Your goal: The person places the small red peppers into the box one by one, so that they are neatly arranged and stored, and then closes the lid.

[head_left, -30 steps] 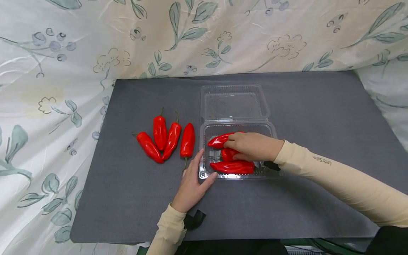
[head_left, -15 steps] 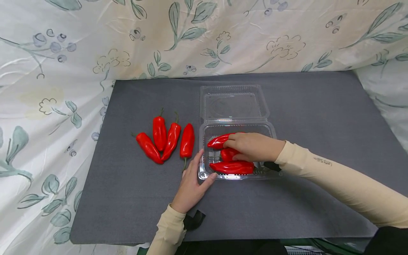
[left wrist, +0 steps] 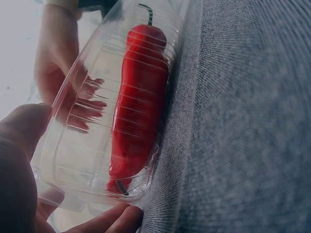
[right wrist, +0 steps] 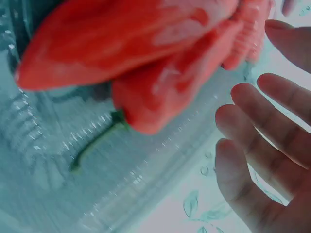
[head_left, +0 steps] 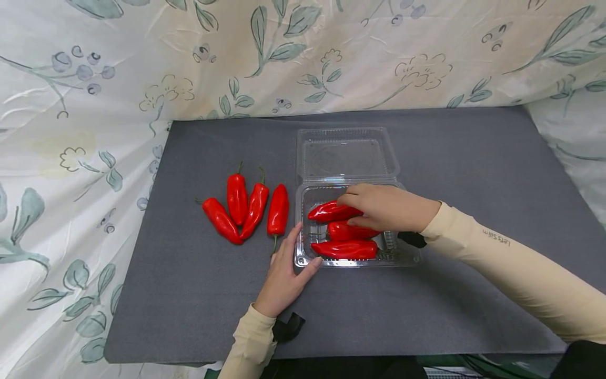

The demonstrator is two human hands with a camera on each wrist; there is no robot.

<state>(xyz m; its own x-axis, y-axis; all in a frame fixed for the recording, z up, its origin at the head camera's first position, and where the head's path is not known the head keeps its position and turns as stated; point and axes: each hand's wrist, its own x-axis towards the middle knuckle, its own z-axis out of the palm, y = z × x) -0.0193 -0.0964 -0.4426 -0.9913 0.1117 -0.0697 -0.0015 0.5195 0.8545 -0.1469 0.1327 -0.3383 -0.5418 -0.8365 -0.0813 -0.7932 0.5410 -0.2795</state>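
A clear plastic clamshell box (head_left: 360, 265) lies with its lid (head_left: 347, 152) folded back. In it, three red chili peppers lie side by side: a far one (head_left: 326, 211), a middle one (head_left: 342, 230) and a near one (head_left: 344, 249). My left hand (head_left: 284, 281) touches the box's near left corner, fingers extended along the side and thumb at the front rim. Over the box hovers my right hand (head_left: 388, 206), overlapping the far and middle peppers in the head view. The right wrist view shows its fingers (right wrist: 262, 131) spread and apart from the peppers, holding nothing.
Left of the box, several loose red peppers (head_left: 221, 221) lie on the grey tabletop (head_left: 189, 305), one of them (head_left: 278, 210) close to the box's left wall. A patterned cloth (head_left: 331, 63) hangs behind and at the sides.
My right hand has let go of the middle pepper and lifted back and to the right, uncovering more of the peppers. My left hand stays at the box corner.
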